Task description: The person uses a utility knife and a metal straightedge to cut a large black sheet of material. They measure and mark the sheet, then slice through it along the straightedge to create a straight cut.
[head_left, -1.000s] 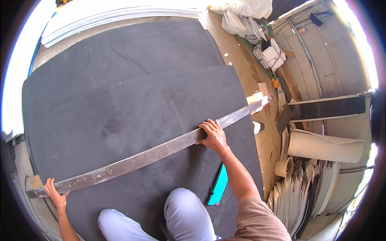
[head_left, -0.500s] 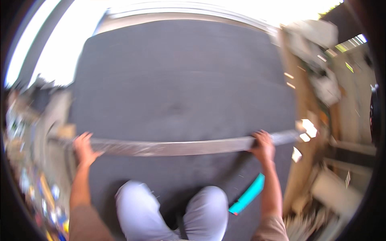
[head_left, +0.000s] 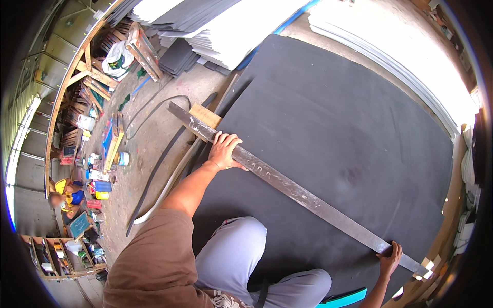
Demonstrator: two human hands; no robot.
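A long, flat metal straightedge lies slantwise across a large black sheet, pale scuffs on its face. My left hand grips it near its far left end, fingers over the far edge and thumb along the near one. Toward the near right end, my right hand is closed around the bar. The left end juts past the sheet beside a wooden block. My knees are on the sheet. A turquoise strip-like object lies by my right knee, partly cut off by the frame edge.
Stacked white and grey sheets stand at the far left, with more white sheets beyond the black one. A dark strip curves over the concrete floor. Paint containers and a person in yellow and blue are at left.
My view has swung left and tilted, so the straightedge now runs diagonally and the left workspace shows. Both hands remain on the straightedge.
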